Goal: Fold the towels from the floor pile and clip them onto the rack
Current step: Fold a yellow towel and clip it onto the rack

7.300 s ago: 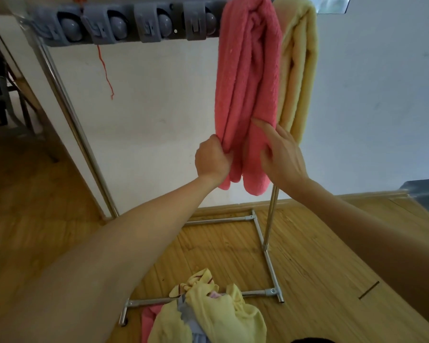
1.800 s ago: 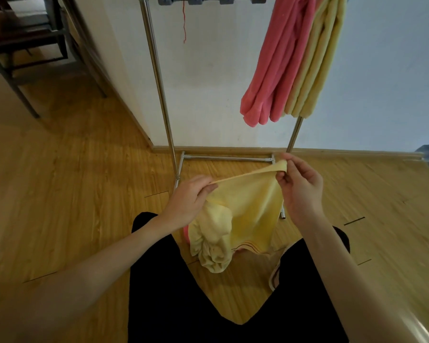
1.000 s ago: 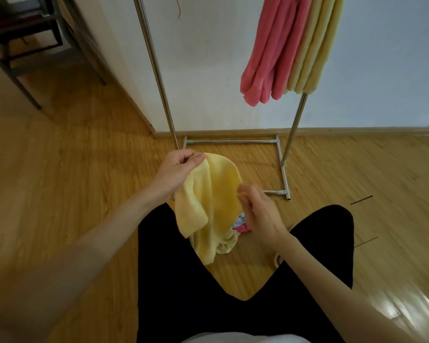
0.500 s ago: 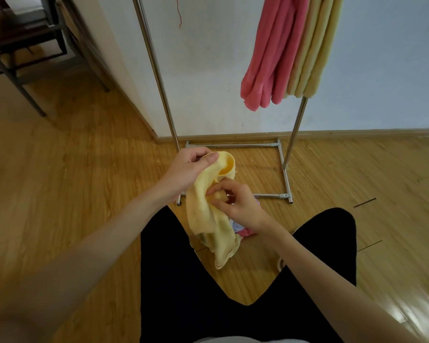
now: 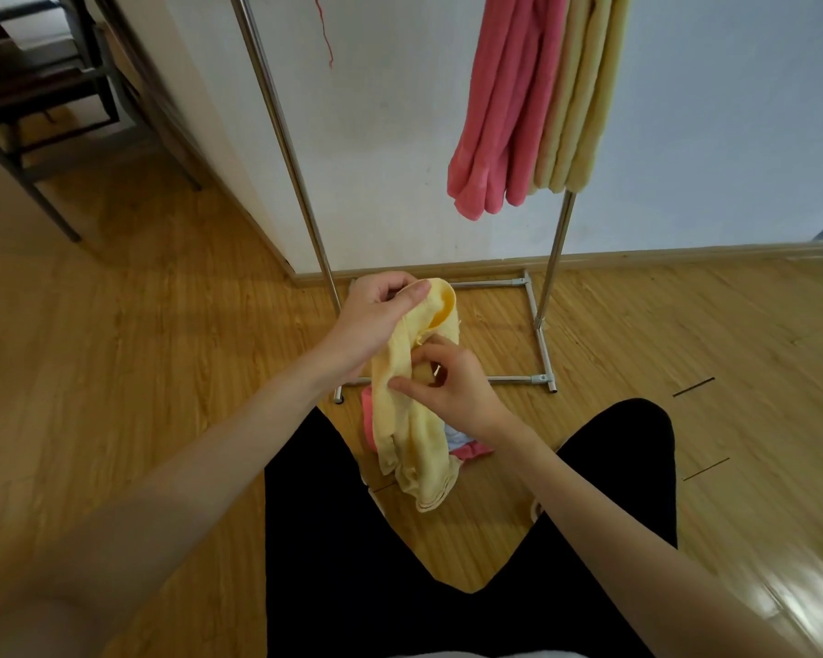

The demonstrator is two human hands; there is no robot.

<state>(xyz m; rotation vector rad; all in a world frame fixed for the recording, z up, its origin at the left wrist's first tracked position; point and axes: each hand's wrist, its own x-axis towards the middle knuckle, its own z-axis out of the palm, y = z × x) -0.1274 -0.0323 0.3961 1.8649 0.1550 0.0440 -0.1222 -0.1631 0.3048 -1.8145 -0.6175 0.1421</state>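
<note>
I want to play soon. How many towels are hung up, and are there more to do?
Done: a pink towel and a yellow towel hang on the rack. In hand: the left hand and right hand hold another yellow towel, not yet folded. Left: a few pieces on the floor pile.

Soft matt cloth yellow towel (image 5: pixel 414 448); fluffy pink towel (image 5: pixel 495 111); shiny metal rack (image 5: pixel 281 130); glossy wood floor (image 5: pixel 139 372).

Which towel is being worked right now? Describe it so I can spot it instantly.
Start at the metal rack by the white wall, then drop to the floor in front of its base. The yellow towel hangs there, gripped by the left hand and right hand. Unlike the pink towel on the rack, it is unclipped.
</note>
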